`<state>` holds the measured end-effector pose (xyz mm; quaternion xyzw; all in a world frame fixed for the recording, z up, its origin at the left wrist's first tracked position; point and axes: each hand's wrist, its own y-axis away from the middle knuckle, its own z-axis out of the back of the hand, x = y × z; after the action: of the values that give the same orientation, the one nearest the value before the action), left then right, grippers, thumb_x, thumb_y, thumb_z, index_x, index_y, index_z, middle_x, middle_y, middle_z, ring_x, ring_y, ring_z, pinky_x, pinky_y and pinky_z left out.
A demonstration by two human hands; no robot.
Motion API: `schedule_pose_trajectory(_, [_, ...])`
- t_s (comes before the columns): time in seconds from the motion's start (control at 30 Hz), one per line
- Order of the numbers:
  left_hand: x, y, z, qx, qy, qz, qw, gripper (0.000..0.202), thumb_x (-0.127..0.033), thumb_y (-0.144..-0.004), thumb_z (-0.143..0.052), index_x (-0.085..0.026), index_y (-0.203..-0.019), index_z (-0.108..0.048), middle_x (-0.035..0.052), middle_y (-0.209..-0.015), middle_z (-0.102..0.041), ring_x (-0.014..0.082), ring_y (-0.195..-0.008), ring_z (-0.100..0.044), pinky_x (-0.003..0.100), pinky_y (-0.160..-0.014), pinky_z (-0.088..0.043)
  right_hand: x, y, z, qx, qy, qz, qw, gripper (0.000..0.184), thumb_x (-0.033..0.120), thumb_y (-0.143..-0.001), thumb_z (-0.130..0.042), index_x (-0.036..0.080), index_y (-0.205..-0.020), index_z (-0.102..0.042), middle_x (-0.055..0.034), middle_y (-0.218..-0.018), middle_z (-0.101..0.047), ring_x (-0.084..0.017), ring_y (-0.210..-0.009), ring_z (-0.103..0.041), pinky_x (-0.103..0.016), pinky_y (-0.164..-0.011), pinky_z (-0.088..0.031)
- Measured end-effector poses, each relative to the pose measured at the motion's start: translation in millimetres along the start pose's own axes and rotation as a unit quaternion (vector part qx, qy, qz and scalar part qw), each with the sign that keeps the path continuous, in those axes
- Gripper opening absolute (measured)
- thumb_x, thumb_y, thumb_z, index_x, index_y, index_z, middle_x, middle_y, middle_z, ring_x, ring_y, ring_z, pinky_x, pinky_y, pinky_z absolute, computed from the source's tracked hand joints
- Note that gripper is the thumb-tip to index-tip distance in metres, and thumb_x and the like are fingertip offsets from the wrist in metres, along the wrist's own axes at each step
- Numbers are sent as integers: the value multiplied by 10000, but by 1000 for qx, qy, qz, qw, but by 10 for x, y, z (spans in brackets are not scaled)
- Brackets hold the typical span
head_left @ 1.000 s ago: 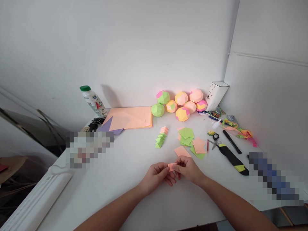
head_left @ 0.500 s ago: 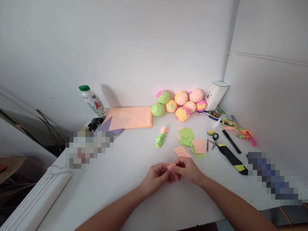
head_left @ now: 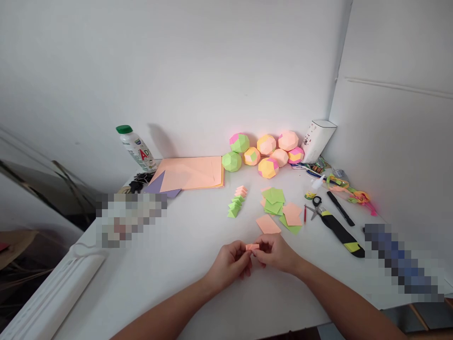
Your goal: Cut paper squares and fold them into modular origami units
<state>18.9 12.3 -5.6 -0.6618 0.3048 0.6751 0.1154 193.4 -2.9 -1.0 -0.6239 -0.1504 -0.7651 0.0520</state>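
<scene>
At the near middle of a white table [head_left: 152, 264], seen from afar through the head camera I watch, two bare hands meet over a small folded piece of peach paper [head_left: 252, 247]. The left hand [head_left: 230, 259] pinches its left end between thumb and curled fingers; the right hand [head_left: 278, 252] pinches its right end, so the piece lies level between them. Just beyond the right hand I see a flat peach sheet [head_left: 268, 224], and past that a loose pile of green and peach squares [head_left: 274, 200]. Left of the pile runs a row of folded pieces [head_left: 236, 203], green nearer me and peach farther off. Against the back wall sit eight many-sided paper balls [head_left: 268, 167] in green, peach, yellow and pink. To their left lies a stack of large peach sheets [head_left: 191, 172] with purple paper [head_left: 155, 185] at its corner, and a white bottle [head_left: 138, 150] with a green cap stands behind. On my right are scissors [head_left: 317, 200], a black-and-yellow cutter [head_left: 341, 232] and a black pen [head_left: 340, 208].
</scene>
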Motion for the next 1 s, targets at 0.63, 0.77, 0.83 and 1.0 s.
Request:
schedule_pose_trajectory(0.63, [15, 2, 33, 11, 6, -29, 1000, 308, -431, -797, -550, -188, -675, -407, -48, -534, -543, 82, -416, -500, 193, -405, -335, 54, 17, 16, 17, 43, -19, 999, 144, 166, -720, -525, 177, -601, -444, 68, -472, -449, -82, -389, -466, -180, -352, -358])
schedule_pose_trajectory(0.77, [-10, 0, 29, 6, 38, -24, 999, 339, -457, -789, -562, -198, -673, -378, -52, -496, -549, 90, -383, -502, 196, -384, -342, 90, 17, 82, 6, 29, -15, 999, 114, 124, -688, -516, 175, -600, -464, 71, -491, -445, -80, -402, -484, -177, -364, -380])
schedule_pose_trajectory(0.83, [-28, 4, 30, 13, 56, -21, 998, 349, -464, -783, -571, -200, -672, -370, -54, -482, -550, 92, -373, -500, 200, -381, -348, 92, 14, 106, 15, 13, -12, 1000, 111, 119, -688, -512, 176, -603, -471, 72, -487, -443, -80, -409, -483, -179, -375, -395])
schedule_pose_trajectory(1.0, [-46, 16, 54, 39, 93, -43, 994, 328, -429, -789, -584, -185, -668, -401, -19, -548, -596, 103, -462, -542, 226, -460, -407, 60, -4, 130, 48, -23, -8, 999, 109, 117, -700, -526, 173, -623, -473, 60, -531, -472, -82, -440, -500, -187, -406, -412])
